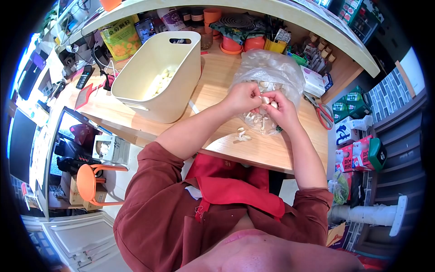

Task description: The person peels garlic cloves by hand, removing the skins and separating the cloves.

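Observation:
Both hands meet over an open clear plastic bag (290, 68) of garlic on the wooden table. My right hand (283, 111) is closed around some whitish garlic cloves (273, 104). The fingers of my left hand (244, 97) are pinched together against the garlic in my right; what exactly sits between their tips is too small to make out. Below the hands, more garlic and papery skins (258, 122) lie at the bag's mouth. A small pile of garlic pieces (242, 134) rests on the tabletop nearer to me. Peeled cloves (162, 82) lie inside the tall cream bin (181, 97) on the left.
Red-handled scissors (322, 113) lie right of the bag. A shelf (253, 5) overhangs the table's back, with orange pots (212, 17) and a yellow-green pouch (121, 38) beneath it. A remote control (84, 77) is at the far left. An orange chair (87, 183) stands below left.

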{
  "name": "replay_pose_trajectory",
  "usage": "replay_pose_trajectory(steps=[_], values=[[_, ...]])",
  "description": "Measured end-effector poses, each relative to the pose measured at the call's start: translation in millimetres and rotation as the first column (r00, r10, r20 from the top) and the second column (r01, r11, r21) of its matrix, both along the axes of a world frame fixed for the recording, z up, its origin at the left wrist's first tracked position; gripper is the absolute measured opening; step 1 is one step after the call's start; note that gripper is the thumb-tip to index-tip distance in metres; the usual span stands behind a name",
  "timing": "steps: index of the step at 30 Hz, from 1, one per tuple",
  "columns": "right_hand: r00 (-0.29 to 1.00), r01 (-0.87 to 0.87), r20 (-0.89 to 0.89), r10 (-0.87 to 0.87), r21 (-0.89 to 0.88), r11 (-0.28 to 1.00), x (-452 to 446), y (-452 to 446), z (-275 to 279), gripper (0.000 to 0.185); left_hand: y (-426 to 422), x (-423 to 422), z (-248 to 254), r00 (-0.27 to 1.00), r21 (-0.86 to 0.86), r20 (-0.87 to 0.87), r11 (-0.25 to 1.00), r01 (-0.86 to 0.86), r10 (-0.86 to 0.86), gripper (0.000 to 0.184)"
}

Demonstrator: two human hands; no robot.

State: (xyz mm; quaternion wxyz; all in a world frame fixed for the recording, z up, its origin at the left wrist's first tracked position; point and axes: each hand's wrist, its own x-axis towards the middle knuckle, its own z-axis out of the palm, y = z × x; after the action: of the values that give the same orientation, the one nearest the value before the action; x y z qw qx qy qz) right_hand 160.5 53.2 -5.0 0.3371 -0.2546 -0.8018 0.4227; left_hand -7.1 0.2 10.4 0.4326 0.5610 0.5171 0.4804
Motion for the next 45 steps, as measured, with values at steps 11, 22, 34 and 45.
replay_pose_trajectory(steps=[11,22,34,45], values=[[0.982,-0.105,-0.184,0.05,-0.304,0.947,2.9,-8.2,14.5,0.027,1.6,-2.0,-2.0,0.999,-0.002,0.034,1.0,-0.002,0.002,0.006],[0.986,0.007,-0.156,-0.055,-0.293,0.956,2.4,-5.7,17.6,0.026,2.3,-1.5,-1.9,0.938,0.079,0.296,0.983,0.164,-0.18,0.01],[0.908,-0.226,-0.418,0.009,-0.475,0.851,9.2,-5.1,20.0,0.027,3.0,-3.2,-2.4,0.984,0.019,0.176,0.999,0.028,-0.031,0.006],[0.986,-0.021,-0.161,-0.046,-0.39,0.921,3.6,-8.4,23.4,0.027,10.3,0.5,-13.6,0.991,0.269,0.131,0.963,-0.025,-0.011,0.022]])
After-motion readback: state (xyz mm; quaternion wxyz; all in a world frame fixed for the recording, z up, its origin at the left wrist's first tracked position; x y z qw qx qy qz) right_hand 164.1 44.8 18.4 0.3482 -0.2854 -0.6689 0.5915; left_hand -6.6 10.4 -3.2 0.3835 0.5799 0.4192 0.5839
